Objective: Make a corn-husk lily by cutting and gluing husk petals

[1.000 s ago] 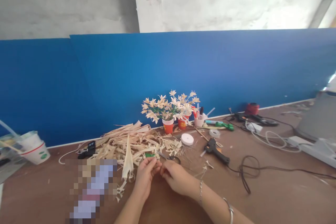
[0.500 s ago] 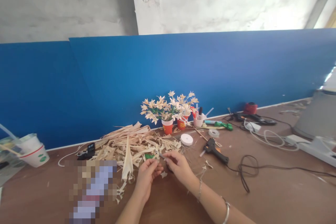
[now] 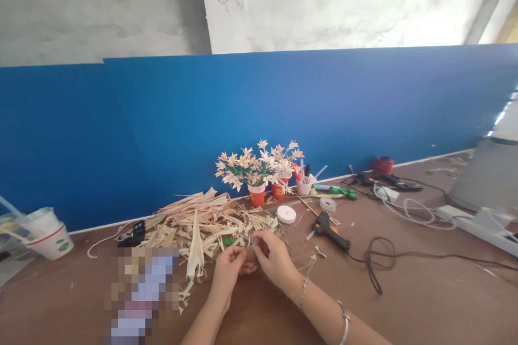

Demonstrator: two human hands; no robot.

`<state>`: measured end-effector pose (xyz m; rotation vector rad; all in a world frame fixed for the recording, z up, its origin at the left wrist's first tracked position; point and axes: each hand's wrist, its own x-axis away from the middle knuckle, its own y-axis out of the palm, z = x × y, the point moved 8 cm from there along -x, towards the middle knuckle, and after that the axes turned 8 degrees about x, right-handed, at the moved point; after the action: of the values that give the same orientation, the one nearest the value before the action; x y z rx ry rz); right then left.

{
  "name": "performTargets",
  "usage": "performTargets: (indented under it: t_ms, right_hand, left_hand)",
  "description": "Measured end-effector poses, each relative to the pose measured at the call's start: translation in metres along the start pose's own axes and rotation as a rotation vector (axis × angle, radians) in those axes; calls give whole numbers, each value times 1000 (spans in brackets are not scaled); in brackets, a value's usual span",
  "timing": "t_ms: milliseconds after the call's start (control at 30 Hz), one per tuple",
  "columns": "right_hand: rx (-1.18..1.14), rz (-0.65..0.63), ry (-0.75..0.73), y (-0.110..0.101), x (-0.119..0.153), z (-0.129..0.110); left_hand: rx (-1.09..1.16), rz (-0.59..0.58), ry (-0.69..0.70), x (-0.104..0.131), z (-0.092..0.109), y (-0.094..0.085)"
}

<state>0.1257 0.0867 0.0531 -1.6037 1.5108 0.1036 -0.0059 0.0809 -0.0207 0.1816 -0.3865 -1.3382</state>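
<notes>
My left hand (image 3: 231, 270) is closed in a pinch at the front edge of a heap of pale dry husk strips (image 3: 196, 215). What lies between its fingertips is too small to make out. Just to its right, my right hand (image 3: 272, 259) has its fingers closed around a thin grey blade-like tool (image 3: 244, 237), whose tip points up and left over the strips. A green piece (image 3: 229, 240) lies in the heap behind my hands. Beyond the heap, pale star-shaped flowers (image 3: 246, 160) stand in a red cup (image 3: 257, 195).
A white roll (image 3: 286, 214), a clear tape roll (image 3: 327, 204) and a black glue gun (image 3: 331, 230) with a looping cable lie to the right. A power strip (image 3: 477, 229) is far right. At left stands a white cup (image 3: 52, 242). A blue panel (image 3: 259, 102) borders the table.
My fingertips have drawn nearer each other, and the tool has shifted slightly left. A small star-shaped pale piece below my fingers no longer shows. The view has moved slightly.
</notes>
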Motion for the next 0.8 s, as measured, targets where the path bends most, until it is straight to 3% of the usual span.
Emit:
performTargets:
  t_ms: [800]
  right_hand:
    - [39,-10,25,3,1,3]
  left_hand:
    - [-19,-61,2,3,0,4]
